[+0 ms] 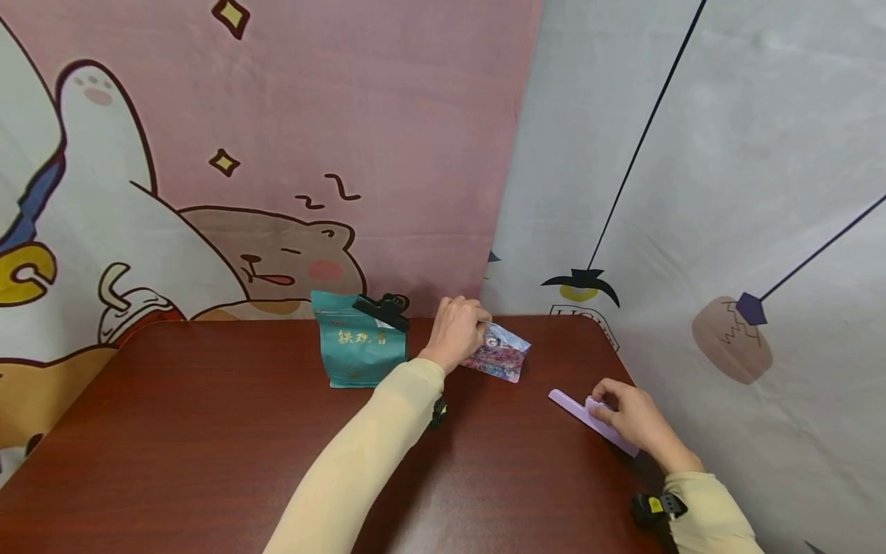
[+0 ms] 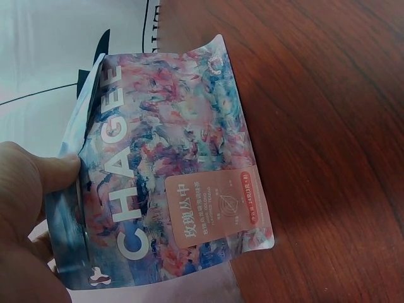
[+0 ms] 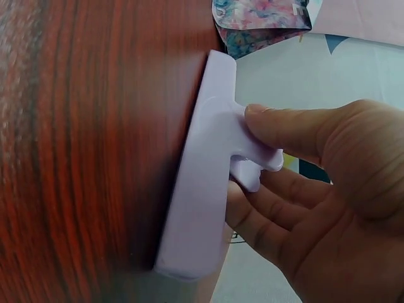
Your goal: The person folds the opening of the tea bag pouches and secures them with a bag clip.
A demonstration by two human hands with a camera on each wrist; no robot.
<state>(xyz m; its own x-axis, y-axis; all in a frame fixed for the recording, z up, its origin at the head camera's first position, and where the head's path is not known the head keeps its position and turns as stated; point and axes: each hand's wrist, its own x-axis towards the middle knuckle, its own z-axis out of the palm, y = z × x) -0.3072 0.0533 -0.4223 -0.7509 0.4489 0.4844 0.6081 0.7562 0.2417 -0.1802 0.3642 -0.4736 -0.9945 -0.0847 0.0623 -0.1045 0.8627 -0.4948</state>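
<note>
My left hand [image 1: 457, 331] pinches the top edge of a colourful tea pouch [image 1: 497, 352] marked CHAGEE near the back of the table. In the left wrist view, the thumb presses the folded top of the pouch [image 2: 170, 164], and part of the fingers is hidden behind it. Toward the right edge of the table, my right hand [image 1: 631, 415] holds a long lilac bag clip [image 1: 569, 403] by its handles. Thumb and fingers lie on either side of the handles in the right wrist view, with the clip's bar [image 3: 196, 189] at the tabletop.
Left of the CHAGEE pouch stands a teal tea pouch [image 1: 361, 350] with a black clip [image 1: 384, 309] across its top corner. Both stand on a dark red-brown wooden table [image 1: 208, 431]. A printed cloth [image 1: 429, 154] hangs behind the table and along its right side.
</note>
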